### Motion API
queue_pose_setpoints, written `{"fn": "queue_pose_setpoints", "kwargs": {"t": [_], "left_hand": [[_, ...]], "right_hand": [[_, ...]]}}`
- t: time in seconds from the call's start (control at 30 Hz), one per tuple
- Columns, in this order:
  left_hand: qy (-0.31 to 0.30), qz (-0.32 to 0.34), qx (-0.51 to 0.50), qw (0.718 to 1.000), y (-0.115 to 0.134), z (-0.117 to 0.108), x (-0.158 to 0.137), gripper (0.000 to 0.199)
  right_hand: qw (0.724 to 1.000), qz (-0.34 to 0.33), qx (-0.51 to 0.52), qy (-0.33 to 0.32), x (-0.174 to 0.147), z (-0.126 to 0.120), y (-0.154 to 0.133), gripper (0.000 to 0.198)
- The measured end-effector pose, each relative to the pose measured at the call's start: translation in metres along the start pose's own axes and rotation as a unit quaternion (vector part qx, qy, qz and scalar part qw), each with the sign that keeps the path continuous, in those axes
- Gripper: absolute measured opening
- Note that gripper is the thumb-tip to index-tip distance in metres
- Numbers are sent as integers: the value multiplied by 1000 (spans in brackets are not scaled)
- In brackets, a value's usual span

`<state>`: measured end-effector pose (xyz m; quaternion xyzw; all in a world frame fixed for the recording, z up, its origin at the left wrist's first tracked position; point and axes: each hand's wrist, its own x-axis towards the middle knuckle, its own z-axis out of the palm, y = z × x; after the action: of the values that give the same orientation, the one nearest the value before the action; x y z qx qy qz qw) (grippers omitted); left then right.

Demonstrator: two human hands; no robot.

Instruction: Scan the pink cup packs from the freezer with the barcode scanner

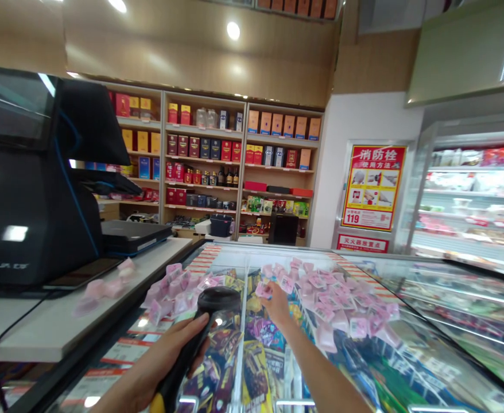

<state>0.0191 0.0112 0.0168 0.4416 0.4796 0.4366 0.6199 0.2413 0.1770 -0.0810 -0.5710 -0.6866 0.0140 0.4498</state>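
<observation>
My left hand (pixel 182 349) is wrapped around the handle of a black handheld barcode scanner (pixel 220 299), its head pointing up and away from me. A small pink packet (pixel 262 289) with a printed face is pinched in the fingers of my right hand (pixel 276 304), above the freezer's glass top (pixel 247 258). Right of that hand lies a large spread of similar pink packets (pixel 338 295). Beyond the scanner, to the left, lies a smaller pile of pink packets (pixel 174 289). What exactly the packets contain I cannot make out.
A black checkout terminal (pixel 32 212) stands on the white counter (pixel 23 330) at left, with a few pink packets (pixel 105 287) near the counter's edge. Colourful wrapped goods (pixel 256 367) show under the glass. Behind are shelves of boxes (pixel 202 148), a red poster (pixel 373 186) and a refrigerated display (pixel 471 195).
</observation>
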Motion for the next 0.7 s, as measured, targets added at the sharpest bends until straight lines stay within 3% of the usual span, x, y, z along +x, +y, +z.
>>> {"fn": "queue_pose_setpoints", "kwargs": {"t": [0.13, 0.3, 0.57, 0.7], "left_hand": [[-12, 20, 7, 1000, -2, 0, 2, 35], [-41, -1, -17, 999, -1, 7, -4, 32], [-28, -31, -16, 999, 2, 29, -9, 34], [-28, 6, -26, 999, 2, 28, -4, 35]], "right_hand": [[998, -4, -16, 63, -6, -14, 9, 35], [994, -32, -57, 86, -9, -32, 26, 44], [987, -76, -87, 110, -16, -29, 37, 48], [990, -70, -75, 99, -17, -29, 33, 48]]}}
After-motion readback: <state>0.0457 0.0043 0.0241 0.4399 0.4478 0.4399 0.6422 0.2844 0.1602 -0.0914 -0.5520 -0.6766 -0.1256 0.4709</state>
